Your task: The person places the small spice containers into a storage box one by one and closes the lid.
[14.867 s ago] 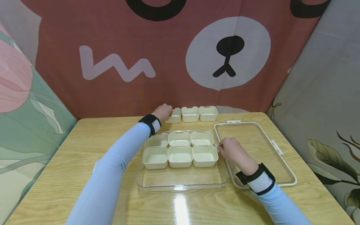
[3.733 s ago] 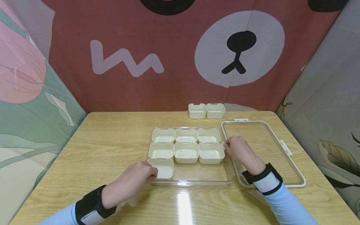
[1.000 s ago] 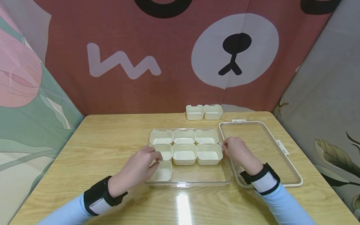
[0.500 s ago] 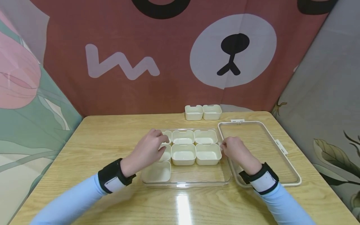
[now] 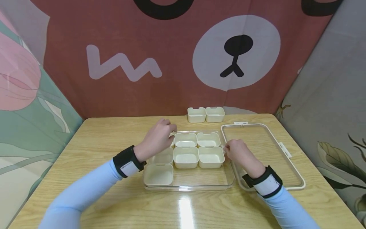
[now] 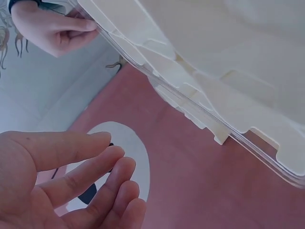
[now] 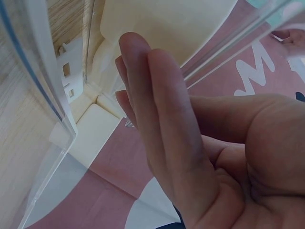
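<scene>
A clear plastic storage box (image 5: 204,187) stands on the table, holding several cream-coloured small bins. Two rows fill its back and middle, and one more bin (image 5: 158,175) sits alone in the front left corner. My left hand (image 5: 157,138) is in the air over the box's back left, covering part of a bin there. Its fingers are loosely bent with nothing between them, as the left wrist view shows. My right hand (image 5: 240,154) pinches the box's right rim between thumb and fingers. Two more cream bins (image 5: 196,115) stand side by side at the table's back edge.
A clear lid with a white frame and clips (image 5: 288,163) lies on the wooden table (image 5: 114,140), right beside the box and under my right forearm. A printed bear curtain (image 5: 128,95) hangs behind the table, with patterned cloths at both sides.
A bin from the back edge now sits in the box's front left corner. My left hand has let go of it and moved back and right. My right hand stays at the rim.
</scene>
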`<move>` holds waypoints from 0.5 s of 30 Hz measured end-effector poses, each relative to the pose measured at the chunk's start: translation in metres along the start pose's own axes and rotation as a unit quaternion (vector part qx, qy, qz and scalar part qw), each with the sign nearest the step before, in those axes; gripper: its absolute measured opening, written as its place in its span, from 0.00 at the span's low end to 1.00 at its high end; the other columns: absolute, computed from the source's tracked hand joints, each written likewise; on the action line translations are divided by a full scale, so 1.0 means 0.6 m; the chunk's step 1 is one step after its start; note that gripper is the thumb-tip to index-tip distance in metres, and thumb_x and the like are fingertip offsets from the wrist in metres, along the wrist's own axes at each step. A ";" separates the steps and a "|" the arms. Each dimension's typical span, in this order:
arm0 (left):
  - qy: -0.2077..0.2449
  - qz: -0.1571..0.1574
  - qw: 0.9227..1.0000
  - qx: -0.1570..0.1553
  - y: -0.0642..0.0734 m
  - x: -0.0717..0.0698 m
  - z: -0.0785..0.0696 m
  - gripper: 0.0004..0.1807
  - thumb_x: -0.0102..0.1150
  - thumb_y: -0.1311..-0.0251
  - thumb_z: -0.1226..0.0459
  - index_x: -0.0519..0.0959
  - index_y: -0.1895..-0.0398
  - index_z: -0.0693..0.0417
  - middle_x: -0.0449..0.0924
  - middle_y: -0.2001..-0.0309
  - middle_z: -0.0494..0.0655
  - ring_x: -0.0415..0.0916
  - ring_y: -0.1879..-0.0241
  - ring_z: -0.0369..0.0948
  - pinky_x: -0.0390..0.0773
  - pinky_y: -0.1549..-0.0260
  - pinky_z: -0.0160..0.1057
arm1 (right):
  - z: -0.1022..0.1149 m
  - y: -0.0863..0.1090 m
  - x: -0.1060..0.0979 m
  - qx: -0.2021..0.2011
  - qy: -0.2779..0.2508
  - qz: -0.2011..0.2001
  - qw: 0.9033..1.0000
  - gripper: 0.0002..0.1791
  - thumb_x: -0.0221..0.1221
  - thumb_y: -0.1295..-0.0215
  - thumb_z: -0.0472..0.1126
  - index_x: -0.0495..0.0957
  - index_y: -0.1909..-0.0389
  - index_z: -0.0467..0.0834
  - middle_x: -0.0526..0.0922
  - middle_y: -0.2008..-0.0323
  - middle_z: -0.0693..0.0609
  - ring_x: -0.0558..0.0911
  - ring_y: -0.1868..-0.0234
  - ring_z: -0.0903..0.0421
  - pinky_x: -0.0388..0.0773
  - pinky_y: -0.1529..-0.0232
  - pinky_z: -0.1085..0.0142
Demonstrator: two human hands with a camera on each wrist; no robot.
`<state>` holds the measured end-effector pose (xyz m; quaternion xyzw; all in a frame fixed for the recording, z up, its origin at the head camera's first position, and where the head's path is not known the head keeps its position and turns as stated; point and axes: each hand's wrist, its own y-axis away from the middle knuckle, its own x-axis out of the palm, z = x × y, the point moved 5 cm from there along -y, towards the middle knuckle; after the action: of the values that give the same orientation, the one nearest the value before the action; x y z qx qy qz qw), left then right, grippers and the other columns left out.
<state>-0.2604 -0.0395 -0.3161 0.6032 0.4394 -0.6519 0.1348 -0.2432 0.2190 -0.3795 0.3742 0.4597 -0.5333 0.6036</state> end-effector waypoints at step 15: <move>-0.018 0.000 1.000 -0.010 -0.068 0.026 0.005 0.10 0.61 0.49 0.72 0.83 0.63 0.57 0.81 0.65 0.51 0.70 0.65 0.45 0.73 0.64 0.38 | -0.003 -0.001 0.003 0.020 -0.005 0.014 1.000 0.09 0.57 0.37 0.36 0.82 0.71 0.34 0.77 0.83 0.50 0.74 0.81 0.58 0.70 0.80 0.68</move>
<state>-0.2948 -0.0125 -0.3136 0.5900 0.4434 -0.6581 0.1491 -0.2443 0.2203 -0.3817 0.3901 0.4410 -0.5350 0.6059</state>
